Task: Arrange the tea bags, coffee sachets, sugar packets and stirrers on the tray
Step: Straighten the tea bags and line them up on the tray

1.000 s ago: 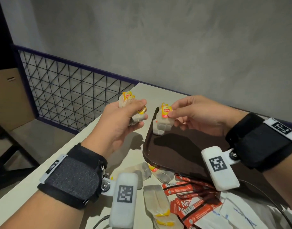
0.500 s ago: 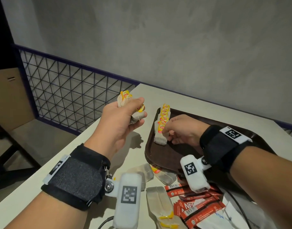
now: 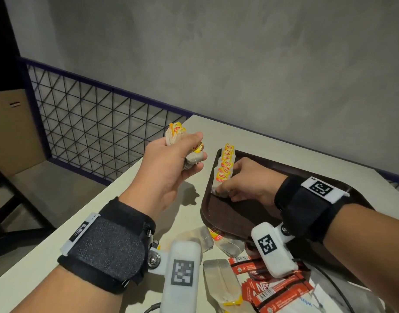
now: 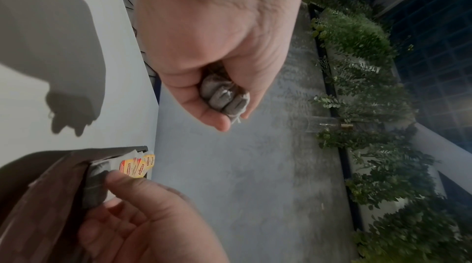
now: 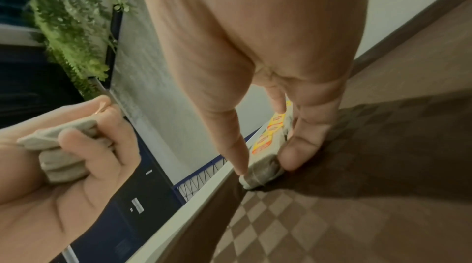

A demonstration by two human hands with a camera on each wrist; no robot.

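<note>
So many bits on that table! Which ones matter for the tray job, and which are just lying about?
Part of the job:
tea bag row on the brown tray
tea bag bundle in left hand
red coffee sachets
loose tea bags

Just lying about:
wire-mesh railing
cardboard box

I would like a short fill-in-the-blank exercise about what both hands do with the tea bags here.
1. The left hand grips a bunch of ____ above the table.
2. The right hand touches the row of tea bags lying on the brown ____.
3. The coffee sachets near the wrists are ____ in colour.

Missing words: tea bags; tray; red
</note>
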